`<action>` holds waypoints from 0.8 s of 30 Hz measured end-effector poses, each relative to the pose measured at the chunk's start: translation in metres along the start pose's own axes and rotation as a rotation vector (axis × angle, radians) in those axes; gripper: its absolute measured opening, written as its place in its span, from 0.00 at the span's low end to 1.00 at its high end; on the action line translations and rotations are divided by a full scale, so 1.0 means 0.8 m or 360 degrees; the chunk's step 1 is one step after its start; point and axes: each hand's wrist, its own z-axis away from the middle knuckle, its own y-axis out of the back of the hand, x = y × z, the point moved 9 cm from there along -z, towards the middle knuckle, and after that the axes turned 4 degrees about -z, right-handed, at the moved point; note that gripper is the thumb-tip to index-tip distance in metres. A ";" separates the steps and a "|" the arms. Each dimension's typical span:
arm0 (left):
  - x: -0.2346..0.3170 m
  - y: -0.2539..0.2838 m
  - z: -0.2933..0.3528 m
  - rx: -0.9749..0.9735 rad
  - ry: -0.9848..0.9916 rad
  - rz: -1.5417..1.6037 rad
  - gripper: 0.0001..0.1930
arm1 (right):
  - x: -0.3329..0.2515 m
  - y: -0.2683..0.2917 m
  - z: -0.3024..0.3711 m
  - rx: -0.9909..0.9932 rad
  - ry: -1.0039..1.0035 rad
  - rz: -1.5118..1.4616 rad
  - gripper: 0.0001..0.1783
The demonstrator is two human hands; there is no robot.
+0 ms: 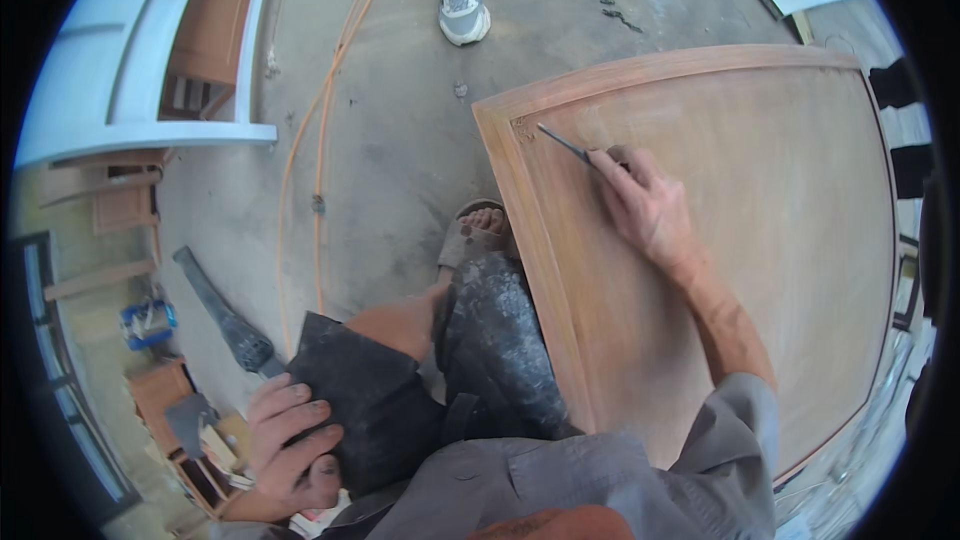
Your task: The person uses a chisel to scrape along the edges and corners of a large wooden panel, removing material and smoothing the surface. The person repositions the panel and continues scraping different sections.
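Note:
My right hand (645,202) is closed round a thin metal hand tool (563,142) with a slim shaft. The tool points at the upper left corner of a framed wooden panel (760,210), where some rough bits and crumbs show along the inner edge of the frame. Whether the tip touches the wood I cannot tell. Low on the left, my left hand (290,445) has its fingers curled by my black shorts. From it sticks out the long dark nozzle of what looks like a handheld blower (225,312); its body is mostly hidden by my hand.
Orange cords (320,140) run along the dusty concrete floor (400,90). A white-painted frame (120,70) stands at the upper left, with wooden pieces (125,205) below it. Another person's shoe (462,5) is beyond the panel. My sandalled foot (477,228) is beside the panel's left edge.

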 end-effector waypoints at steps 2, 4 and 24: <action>-0.020 -0.015 -0.011 -0.0038 0.0027 0.0183 0.13 | 0.041 0.003 -0.001 -0.0239 0.0127 0.0177 0.24; -0.017 -0.016 0.011 0.0125 -0.0038 0.0225 0.18 | 0.050 -0.010 -0.030 -0.0350 0.0369 0.0194 0.24; -0.037 -0.015 0.043 0.0644 -0.0170 0.0380 0.15 | 0.070 -0.061 -0.080 -0.0375 0.0614 0.0147 0.28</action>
